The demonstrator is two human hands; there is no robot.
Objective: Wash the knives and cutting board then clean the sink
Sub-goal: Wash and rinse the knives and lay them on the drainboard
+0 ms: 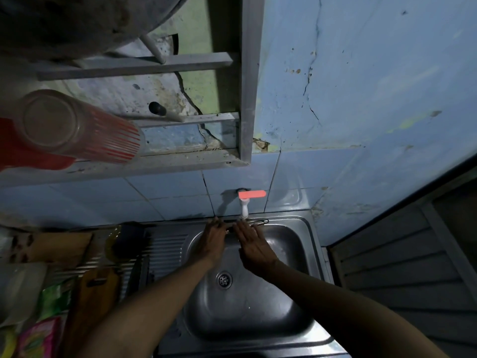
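Note:
Both of my hands reach into the steel sink (296, 316), just under the white tap (244, 209) with its red lever (252, 194). My left hand (213, 240) lies flat with its fingers stretched toward the sink's back rim. My right hand (251, 242) is beside it, fingers straight, directly below the spout. Neither hand plainly holds anything. A slim metal utensil (259, 222) lies along the back rim beyond my fingertips; I cannot tell whether it is a knife. A wooden cutting board (99, 293) with a handle slot rests on the drainboard at the left.
The drain (224, 279) sits in the middle of the basin. A wire rack (77, 264), a dark cup (127, 241) and colourful packets (38, 337) crowd the left counter. A striped glass (77, 127) lies on the wall shelf (154, 161) above. Grey slatted panels (400, 275) stand to the right.

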